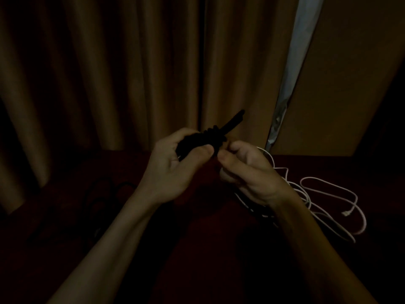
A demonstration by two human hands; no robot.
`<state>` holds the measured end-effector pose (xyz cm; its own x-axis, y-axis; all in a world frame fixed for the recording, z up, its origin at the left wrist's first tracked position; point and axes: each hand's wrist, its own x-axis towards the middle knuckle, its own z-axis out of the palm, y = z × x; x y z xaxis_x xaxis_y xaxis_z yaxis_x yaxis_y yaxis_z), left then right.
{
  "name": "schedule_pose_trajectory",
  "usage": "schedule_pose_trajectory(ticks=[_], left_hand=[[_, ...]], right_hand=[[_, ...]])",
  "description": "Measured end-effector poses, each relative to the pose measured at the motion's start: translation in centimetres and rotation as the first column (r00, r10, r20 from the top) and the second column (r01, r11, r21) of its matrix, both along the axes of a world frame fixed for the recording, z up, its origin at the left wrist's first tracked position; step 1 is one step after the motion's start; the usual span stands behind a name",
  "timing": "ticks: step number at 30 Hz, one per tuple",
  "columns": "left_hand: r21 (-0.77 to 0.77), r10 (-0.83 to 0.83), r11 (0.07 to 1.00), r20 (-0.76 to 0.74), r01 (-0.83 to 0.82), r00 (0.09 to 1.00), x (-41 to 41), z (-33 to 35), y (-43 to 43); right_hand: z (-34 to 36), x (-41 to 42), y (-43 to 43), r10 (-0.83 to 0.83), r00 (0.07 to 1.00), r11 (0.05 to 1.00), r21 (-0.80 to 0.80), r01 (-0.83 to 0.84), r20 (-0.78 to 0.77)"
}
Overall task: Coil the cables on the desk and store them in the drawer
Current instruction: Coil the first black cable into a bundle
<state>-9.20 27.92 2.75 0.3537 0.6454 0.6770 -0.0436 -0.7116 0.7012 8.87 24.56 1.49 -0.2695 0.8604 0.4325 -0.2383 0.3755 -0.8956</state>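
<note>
Gripping a coiled black cable bundle above the desk, the left hand has its fingers wrapped round the dark mass and its thumb pressed across the front. One stiff end of the bundle sticks up and to the right, past the fingers. The right hand sits just beside it, thumb and curled fingers pinching at the bundle's near edge, though the darkness hides exactly which strand it has.

The desk below is a deep red-brown surface, very dimly lit. A loose white cable sprawls on it to the right in several open loops, partly under the right wrist, with its small connector end lying inside the outer loop. On the left, faint dark cable loops lie on the desk, barely readable.

Behind hang heavy brown curtains in vertical folds. A pale strip shows between them and a plain tan panel at right.
</note>
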Motion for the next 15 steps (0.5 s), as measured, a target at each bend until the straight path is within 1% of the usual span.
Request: schedule_pose_trajectory(ticks=[2,4,7,9,10,12,15], left_hand=[[-0.074,-0.095,0.993,-0.001,0.095,0.995,-0.2,0.2,0.0],[-0.118,-0.131,0.985,-0.019,0.128,0.991,-0.7,0.3,0.4],[-0.162,-0.167,0.974,-0.031,0.16,0.985,-1.3,0.3,0.7],[-0.201,-0.215,0.958,-0.031,0.205,0.976,-1.4,0.5,0.6],[-0.215,-0.248,0.948,-0.036,0.235,0.968,-1.4,0.6,0.6],[-0.236,-0.296,0.931,-0.051,0.277,0.954,-1.5,0.6,0.4],[-0.244,-0.281,0.935,-0.065,0.258,0.957,-1.9,0.6,0.5]], right_hand=[[-0.1,-0.1,0.2,0.035,0.999,0.999,-0.009,-0.036,-0.005],[0.0,-0.5,0.0,0.024,0.999,1.0,0.016,-0.024,0.026],[0.1,-0.9,-0.1,-0.081,0.997,0.996,0.038,0.08,0.016],[0.2,-0.7,-0.2,-0.127,0.99,0.987,0.102,0.121,0.059],[0.3,-0.5,-0.3,-0.124,0.987,0.986,0.122,0.112,0.097],[0.5,-0.4,-0.5,-0.057,0.989,0.993,0.114,0.041,0.136],[0.7,-0.4,-0.9,0.043,0.989,0.994,0.094,-0.057,0.141]])
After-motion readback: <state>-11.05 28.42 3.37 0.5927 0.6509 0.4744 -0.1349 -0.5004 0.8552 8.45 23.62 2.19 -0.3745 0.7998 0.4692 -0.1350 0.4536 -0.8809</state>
